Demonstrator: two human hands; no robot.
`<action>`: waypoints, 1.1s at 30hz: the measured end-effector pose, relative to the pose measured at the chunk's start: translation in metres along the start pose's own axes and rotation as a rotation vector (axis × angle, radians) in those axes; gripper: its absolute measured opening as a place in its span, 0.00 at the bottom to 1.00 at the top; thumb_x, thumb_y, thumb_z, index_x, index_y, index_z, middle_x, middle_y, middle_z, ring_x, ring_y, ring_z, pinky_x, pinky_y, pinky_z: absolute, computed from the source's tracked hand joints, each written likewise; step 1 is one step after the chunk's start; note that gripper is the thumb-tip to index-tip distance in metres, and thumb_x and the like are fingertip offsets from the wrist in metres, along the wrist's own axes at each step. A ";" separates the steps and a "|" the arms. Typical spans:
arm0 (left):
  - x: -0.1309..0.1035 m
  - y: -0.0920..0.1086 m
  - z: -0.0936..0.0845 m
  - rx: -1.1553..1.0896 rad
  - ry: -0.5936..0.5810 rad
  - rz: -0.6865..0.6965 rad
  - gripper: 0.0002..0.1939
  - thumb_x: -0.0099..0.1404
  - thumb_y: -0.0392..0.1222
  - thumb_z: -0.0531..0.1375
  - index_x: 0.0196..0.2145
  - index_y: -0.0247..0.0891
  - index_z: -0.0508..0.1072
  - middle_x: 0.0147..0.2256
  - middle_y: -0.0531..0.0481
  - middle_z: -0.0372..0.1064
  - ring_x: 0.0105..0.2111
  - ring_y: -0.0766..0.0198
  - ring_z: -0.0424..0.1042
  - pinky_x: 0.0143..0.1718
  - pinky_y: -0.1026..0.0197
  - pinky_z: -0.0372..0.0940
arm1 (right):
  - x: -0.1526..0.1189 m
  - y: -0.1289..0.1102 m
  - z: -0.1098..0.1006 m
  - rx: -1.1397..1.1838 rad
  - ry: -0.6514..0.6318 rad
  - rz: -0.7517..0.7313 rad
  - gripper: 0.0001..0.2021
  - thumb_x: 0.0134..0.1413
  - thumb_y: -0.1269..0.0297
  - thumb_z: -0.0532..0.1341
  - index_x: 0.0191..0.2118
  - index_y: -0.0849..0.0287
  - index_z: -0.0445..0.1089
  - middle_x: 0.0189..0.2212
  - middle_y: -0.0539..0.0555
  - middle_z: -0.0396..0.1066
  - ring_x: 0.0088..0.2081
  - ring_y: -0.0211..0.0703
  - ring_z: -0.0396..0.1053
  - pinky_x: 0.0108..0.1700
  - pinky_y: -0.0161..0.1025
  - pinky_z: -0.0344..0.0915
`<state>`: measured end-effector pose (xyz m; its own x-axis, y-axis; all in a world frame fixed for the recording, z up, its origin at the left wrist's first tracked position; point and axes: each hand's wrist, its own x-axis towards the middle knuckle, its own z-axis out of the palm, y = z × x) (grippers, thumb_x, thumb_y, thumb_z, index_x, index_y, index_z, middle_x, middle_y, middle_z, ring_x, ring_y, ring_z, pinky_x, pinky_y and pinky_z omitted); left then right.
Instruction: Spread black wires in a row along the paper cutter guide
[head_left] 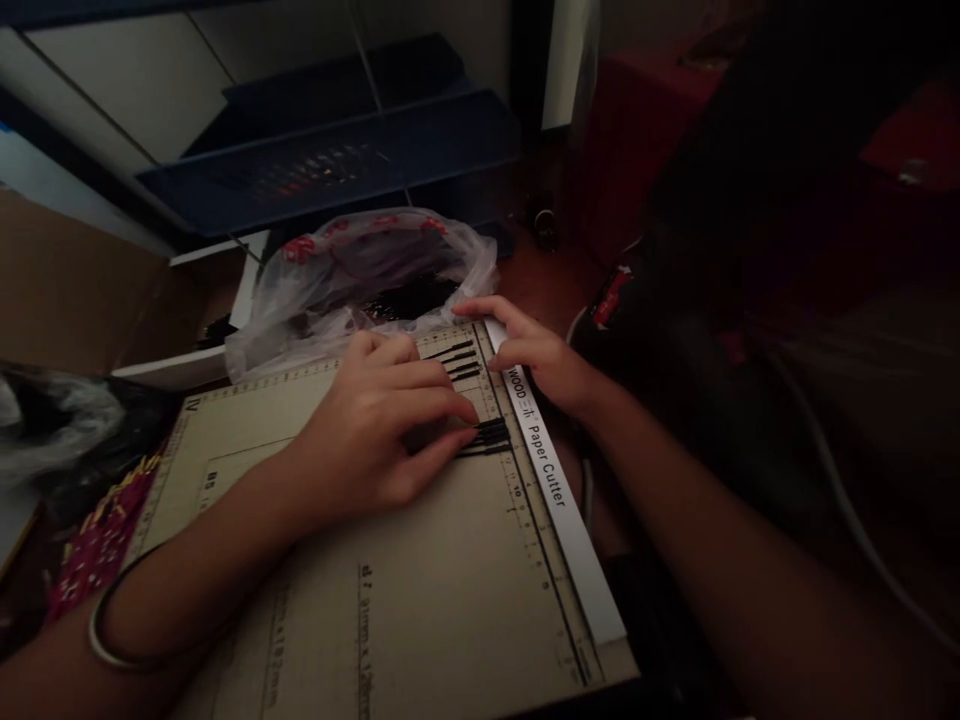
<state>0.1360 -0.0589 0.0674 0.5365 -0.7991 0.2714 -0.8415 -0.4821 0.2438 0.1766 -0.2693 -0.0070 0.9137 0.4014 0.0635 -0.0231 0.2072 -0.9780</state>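
Observation:
A cream paper cutter board (442,580) with printed scales lies under both hands. Its white strip (555,480), marked "Paper Cutter", runs along the right side. My left hand (382,425) is closed, thumb and forefinger pinching a bundle of thin black sticks (491,436) whose ends reach the dark line beside the strip. More thin black sticks (461,362) lie on the board just beyond its fingers. My right hand (536,350) rests at the far end of the white strip, its forefinger stretched out and its thumb apart, holding nothing.
Behind the board, a clear plastic bag (375,240) with red print holds dark thin pieces. A blue shelf (337,160) stands beyond it. An open cardboard box (67,290) is at the left, with black plastic (67,430) below. Magenta pieces with yellow tips (109,530) lie beside the board.

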 end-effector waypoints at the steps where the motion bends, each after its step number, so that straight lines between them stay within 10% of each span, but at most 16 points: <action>1: -0.001 -0.001 0.001 -0.003 -0.004 -0.003 0.08 0.74 0.39 0.60 0.38 0.42 0.80 0.32 0.53 0.77 0.34 0.57 0.64 0.40 0.52 0.50 | 0.000 0.001 0.000 0.000 -0.001 0.002 0.29 0.40 0.65 0.61 0.54 0.55 0.67 0.60 0.54 0.66 0.68 0.54 0.57 0.76 0.57 0.53; 33: -0.004 -0.008 0.007 0.263 0.059 -0.058 0.08 0.72 0.41 0.61 0.36 0.42 0.80 0.31 0.51 0.77 0.31 0.55 0.66 0.38 0.49 0.49 | 0.001 0.003 -0.003 -0.015 0.000 0.048 0.42 0.33 0.63 0.62 0.62 0.52 0.59 0.63 0.58 0.56 0.67 0.55 0.57 0.77 0.59 0.45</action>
<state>0.1398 -0.0540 0.0580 0.5809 -0.7486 0.3195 -0.7927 -0.6095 0.0130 0.1790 -0.2711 -0.0102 0.9117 0.4106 0.0159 -0.0611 0.1738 -0.9829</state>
